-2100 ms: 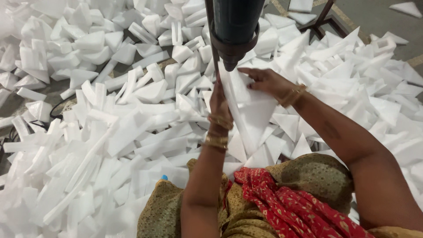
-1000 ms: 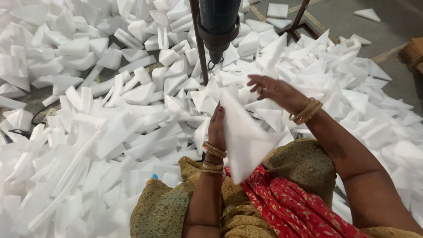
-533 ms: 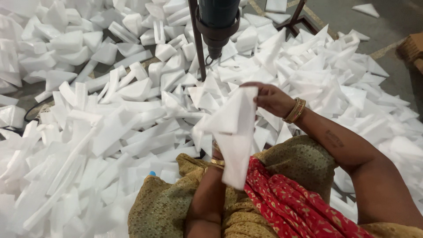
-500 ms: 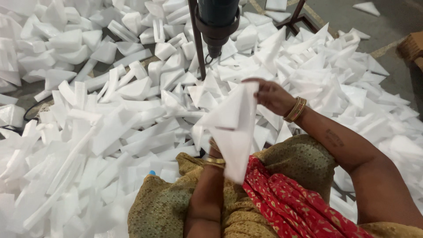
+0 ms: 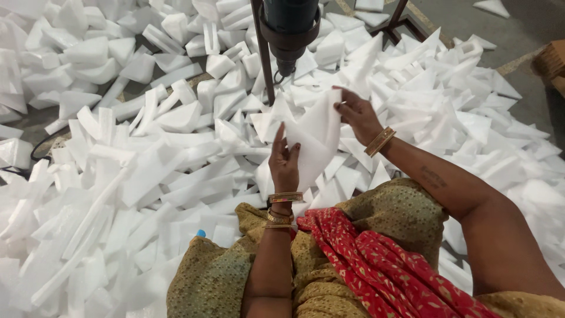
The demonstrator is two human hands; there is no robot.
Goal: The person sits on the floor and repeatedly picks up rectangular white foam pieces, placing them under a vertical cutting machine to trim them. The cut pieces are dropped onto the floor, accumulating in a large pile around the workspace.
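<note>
Left hand (image 5: 285,162) grips the lower edge of a white folded foam sheet (image 5: 316,138); right hand (image 5: 356,112) pinches its upper corner. Sheet now lifted clear of the black machine nozzle (image 5: 291,35) above the hands, where it sat earlier. White foam offcuts (image 5: 135,171) lie all round.

White foam pieces (image 5: 147,171) lie heaped on the floor on every side, so there is almost no bare place down low. A dark machine head (image 5: 289,26) hangs just above and in front of the hands, with a thin metal rod (image 5: 263,53) beside it. The open air between the machine head and the lap is free. Bare grey floor (image 5: 471,23) shows far off at the top right.
</note>
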